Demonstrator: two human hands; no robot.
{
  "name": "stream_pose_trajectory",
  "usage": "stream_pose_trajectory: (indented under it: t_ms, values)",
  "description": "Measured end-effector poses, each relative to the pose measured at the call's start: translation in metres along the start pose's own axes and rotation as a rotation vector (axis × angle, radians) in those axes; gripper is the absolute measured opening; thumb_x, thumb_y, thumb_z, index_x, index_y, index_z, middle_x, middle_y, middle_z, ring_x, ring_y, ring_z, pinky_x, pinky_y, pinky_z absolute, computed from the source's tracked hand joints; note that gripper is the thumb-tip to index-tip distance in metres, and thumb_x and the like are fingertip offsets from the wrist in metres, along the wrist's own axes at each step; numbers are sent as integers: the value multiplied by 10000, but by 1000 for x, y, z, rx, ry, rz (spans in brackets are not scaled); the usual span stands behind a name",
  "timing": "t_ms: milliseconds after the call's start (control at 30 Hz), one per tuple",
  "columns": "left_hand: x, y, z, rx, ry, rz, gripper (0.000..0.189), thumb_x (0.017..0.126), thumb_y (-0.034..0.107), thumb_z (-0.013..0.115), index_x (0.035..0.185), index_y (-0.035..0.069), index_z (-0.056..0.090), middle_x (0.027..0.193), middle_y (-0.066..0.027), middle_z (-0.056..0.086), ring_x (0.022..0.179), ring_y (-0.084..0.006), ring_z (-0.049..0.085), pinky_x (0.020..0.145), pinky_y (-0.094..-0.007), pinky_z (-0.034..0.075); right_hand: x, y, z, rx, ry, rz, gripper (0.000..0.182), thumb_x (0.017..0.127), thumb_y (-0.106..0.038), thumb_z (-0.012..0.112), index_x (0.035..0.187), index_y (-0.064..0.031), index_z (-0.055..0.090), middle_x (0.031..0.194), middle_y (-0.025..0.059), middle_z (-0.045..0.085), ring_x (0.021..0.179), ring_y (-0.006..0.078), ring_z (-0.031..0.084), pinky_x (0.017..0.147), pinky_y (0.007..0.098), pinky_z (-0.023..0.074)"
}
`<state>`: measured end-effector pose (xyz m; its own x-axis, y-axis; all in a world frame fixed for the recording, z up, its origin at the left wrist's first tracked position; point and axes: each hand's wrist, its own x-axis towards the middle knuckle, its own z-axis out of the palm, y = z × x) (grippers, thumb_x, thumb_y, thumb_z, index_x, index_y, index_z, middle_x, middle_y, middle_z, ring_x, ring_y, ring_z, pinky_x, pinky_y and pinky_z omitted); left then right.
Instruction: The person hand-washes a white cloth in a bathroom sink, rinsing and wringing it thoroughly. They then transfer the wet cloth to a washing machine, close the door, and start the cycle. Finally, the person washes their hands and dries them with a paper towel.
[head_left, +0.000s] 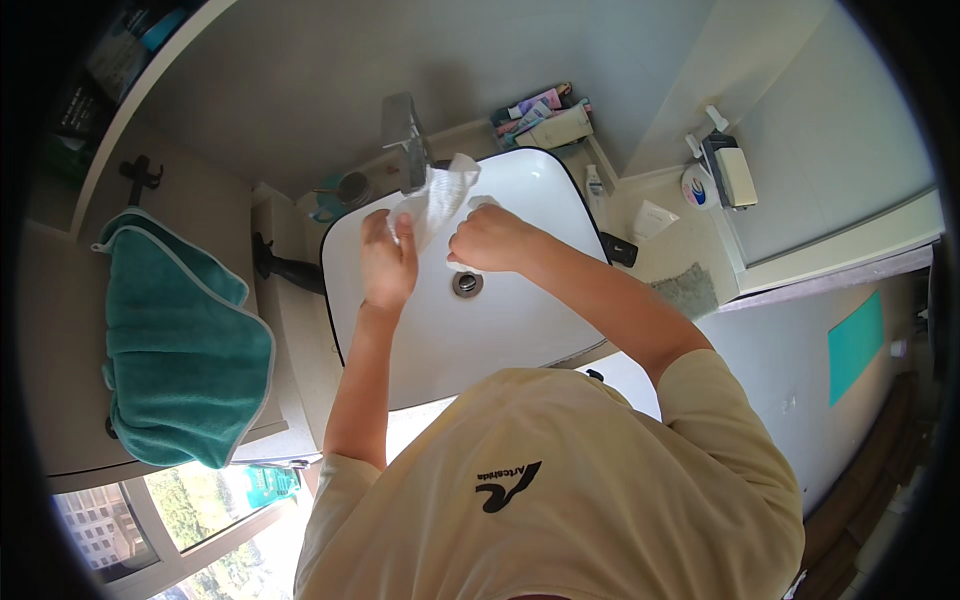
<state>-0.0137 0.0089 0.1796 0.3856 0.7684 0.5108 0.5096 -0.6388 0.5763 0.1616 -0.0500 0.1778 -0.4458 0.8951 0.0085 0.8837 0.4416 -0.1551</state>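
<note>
My left hand (388, 262) holds a thin white textured wipe or paper towel (444, 196) between thumb and fingers, with its upper end raised before the faucet. A second wad of white tissue-like material (484, 202) pokes out above and below my right hand (491, 238), which is closed on it in a fist. I cannot tell whether the two white pieces are joined. Both hands hover over the white washbasin (525, 315) with a dark rim. The metal drain plug (466, 283) lies just below my right hand. Behind the hands stands a chrome faucet (411, 142).
A teal towel (187, 337) hangs from a hook at left, near a black-handled object (289, 268). Behind the basin sits a bin of tubes (544, 116). A small bottle (595, 184), white tube (654, 220), round tub (699, 186) and soap holder (731, 176) are at right.
</note>
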Motion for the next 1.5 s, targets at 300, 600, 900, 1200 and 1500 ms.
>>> stream_pose_trajectory:
  t_ms: [300, 600, 900, 1200, 1500]
  values:
    - [-25, 100, 9, -422, -202, 142, 542, 986, 388, 305, 1244, -62, 466, 1351, -182, 429, 1315, -337, 309, 1098, -405, 192, -26, -28, -24, -66, 152, 244, 200, 859, -222, 481, 1012, -124, 564, 1049, 91, 573, 1003, 253, 522, 874, 384, 407]
    - [-28, 116, 9, -462, -89, 324, 451, 969, 322, 310, 1154, 24, 593, 1232, -115, 562, 1221, -345, 433, 1059, -431, 258, -35, -19, -4, 226, 131, 275, 318, 896, -271, 467, 1150, -88, 524, 1138, 68, 560, 1076, 233, 522, 935, 343, 401]
    - [-25, 110, -41, -1380, -154, -1016, 398, 978, 311, 333, 1186, 36, 531, 1205, -92, 573, 1127, -253, 530, 959, -386, 409, -25, 49, -2, 2055, 176, 303, 357, 962, -282, 425, 1224, -44, 478, 1131, 64, 559, 1087, 225, 544, 933, 357, 437]
    - [-21, 71, -122, -1345, 263, -738, 494, 945, 320, 432, 1338, 33, 349, 1244, -137, 485, 1120, -279, 512, 924, -418, 434, -44, 29, -17, 2592, 572, -296, 477, 984, -323, 311, 1391, -75, 308, 1419, 89, 360, 1313, 273, 330, 1093, 454, 227]
    - [-22, 97, -60, -925, -95, -508, 456, 916, 260, 568, 1299, 46, 444, 1175, -80, 552, 1084, -195, 514, 933, -316, 396, -37, -79, -90, 1244, 485, -144, 515, 968, -314, 404, 1387, -20, 349, 1502, 150, 204, 1407, 246, 126, 1117, 397, 147]
